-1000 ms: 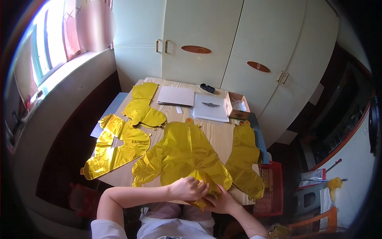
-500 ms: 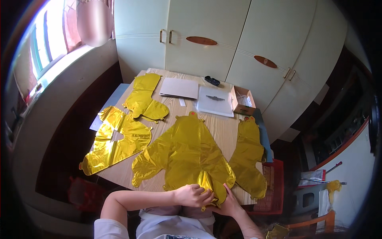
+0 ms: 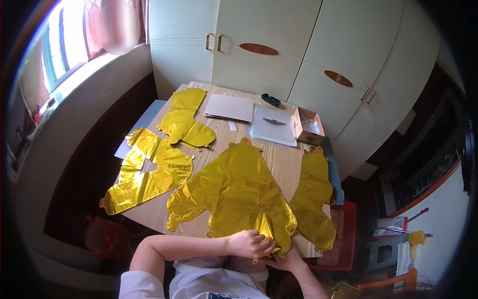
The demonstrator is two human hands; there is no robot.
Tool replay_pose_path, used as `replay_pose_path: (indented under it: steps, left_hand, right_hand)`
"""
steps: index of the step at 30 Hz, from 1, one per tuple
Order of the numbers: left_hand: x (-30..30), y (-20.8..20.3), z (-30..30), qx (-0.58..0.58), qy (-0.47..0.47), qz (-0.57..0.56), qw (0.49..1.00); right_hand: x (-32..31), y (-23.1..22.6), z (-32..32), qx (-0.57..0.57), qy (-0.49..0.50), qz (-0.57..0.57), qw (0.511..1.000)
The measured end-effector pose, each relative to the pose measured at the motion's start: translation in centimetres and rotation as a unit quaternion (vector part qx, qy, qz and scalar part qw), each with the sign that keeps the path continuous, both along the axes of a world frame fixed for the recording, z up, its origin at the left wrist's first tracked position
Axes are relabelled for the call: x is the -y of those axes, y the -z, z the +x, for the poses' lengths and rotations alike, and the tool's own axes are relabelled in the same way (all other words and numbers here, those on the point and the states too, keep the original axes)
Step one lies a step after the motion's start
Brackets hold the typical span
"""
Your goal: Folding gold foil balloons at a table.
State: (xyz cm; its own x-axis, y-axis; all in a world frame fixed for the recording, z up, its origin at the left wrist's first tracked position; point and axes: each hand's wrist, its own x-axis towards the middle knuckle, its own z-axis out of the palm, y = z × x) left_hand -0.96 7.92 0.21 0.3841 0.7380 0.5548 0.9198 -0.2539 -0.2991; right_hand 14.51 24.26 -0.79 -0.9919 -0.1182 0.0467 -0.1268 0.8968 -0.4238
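Note:
A large, flat gold foil balloon (image 3: 242,187) lies over the table's near edge, its lower right part folded up into a peak. My left hand (image 3: 253,243) is closed on the foil at that fold, its knuckles upward. Close by on the right, my right hand (image 3: 289,261) holds the balloon's near edge from below; foil covers most of its fingers. Three more uninflated gold foil balloons lie around: a boot-shaped one (image 3: 186,122) at the far left, one with a triangular hole (image 3: 169,167) on the left, and a curved one (image 3: 312,189) on the right.
Toward the back of the wooden table (image 3: 284,162) lie grey cardboard sheets (image 3: 229,107), a clear plastic sleeve (image 3: 271,130) with a dark piece on it, a black object (image 3: 270,100) and an open wooden box (image 3: 308,127). A red crate (image 3: 343,239) stands by the right edge.
My left hand has moved slightly right with the pinched fold. My right thumb, which lay on top of the foil, no longer shows. The whole view has shifted slightly.

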Motion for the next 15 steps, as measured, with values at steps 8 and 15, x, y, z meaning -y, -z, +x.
replay_pose_path:
  steps: [8, 15]
  left_hand:
    - [1.2, -2.4, -0.4, 0.166, 0.002, -0.064, 0.984]
    - [-0.8, 0.0, -11.2, 0.218, -0.235, -0.185, 0.929]
  right_hand:
    - [-0.5, 1.2, 0.1, 0.109, -0.043, 0.015, 0.993]
    - [-0.6, 3.2, 0.5, 0.050, -0.012, -0.035, 0.998]
